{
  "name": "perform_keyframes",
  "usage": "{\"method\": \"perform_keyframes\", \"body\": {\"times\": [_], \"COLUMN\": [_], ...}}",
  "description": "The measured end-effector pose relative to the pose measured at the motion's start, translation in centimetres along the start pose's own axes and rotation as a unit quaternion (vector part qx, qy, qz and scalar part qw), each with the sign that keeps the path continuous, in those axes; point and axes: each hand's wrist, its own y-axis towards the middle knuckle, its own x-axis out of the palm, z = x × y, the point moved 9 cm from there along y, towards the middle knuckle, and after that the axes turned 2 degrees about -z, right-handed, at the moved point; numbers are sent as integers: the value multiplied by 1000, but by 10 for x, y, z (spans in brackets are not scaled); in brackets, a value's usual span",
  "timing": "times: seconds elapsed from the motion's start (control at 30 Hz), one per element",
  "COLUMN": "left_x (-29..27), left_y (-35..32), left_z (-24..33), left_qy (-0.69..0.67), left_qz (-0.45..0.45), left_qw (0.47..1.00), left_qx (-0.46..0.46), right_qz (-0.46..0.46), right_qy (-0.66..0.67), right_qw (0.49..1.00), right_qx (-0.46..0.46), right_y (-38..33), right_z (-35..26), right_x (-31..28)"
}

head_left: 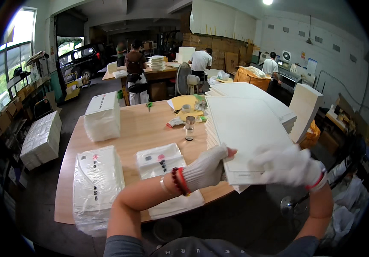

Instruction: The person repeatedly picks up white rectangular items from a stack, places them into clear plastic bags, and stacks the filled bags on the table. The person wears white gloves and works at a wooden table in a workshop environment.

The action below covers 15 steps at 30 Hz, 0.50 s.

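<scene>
Gripping the near end of a white sheet stack on the wooden surface: gloved left hand is clamping its left corner, gloved right hand is closing over the right; long axis is running away.

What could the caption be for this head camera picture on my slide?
Two gloved hands, left hand and right hand, grip a stack of white sheets at a wooden table.

Three wrapped paper bundles on table; one jar; one fan.
</scene>
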Motion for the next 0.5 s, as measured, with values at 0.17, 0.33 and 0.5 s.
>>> {"method": "perform_keyframes", "body": {"times": [0.17,0.33,0.5], "left_x": [-11,-31,-41], "left_y": [-69,-88,-75], "left_z": [20,-28,-111], "left_qy": [232,588,678], "left_qz": [5,7,33], "left_qw": [973,803,667], "left_qx": [-1,94,306], "right_qz": [242,422,475], "right_qy": [429,420,177], "right_qw": [844,798,851], "right_qx": [214,94,139], "right_y": [-65,-57,-66], "right_z": [121,90,90], "right_x": [27,128,236]}}
